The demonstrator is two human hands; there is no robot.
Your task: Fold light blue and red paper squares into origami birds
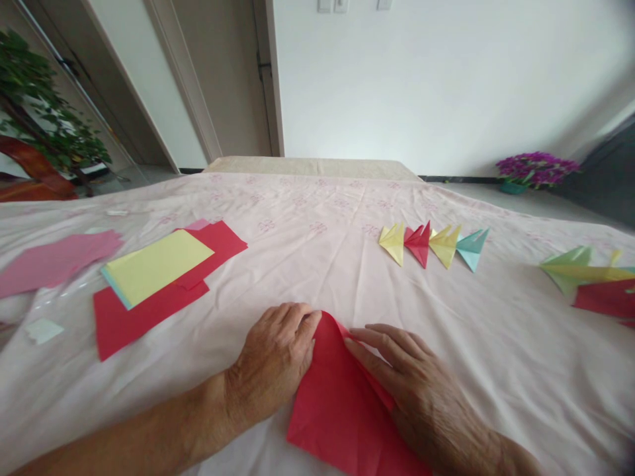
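A red paper sheet (pixel 337 403), partly folded, lies on the pink tablecloth (pixel 317 264) right in front of me. My left hand (pixel 272 360) rests at its left edge, fingers curled and pinching the paper's top corner. My right hand (pixel 411 383) lies on the sheet's right side, fingers stretched out flat and pressing a fold down.
A stack of flat sheets lies at left: yellow (pixel 156 264) on red (pixel 133 314), pink ones (pixel 54 258) beyond. Folded paper shapes (pixel 431 243) in yellow, red and teal stand in a row at centre right; more folded pieces (pixel 590 277) sit at far right. Purple flowers (pixel 533 168) stand on the floor.
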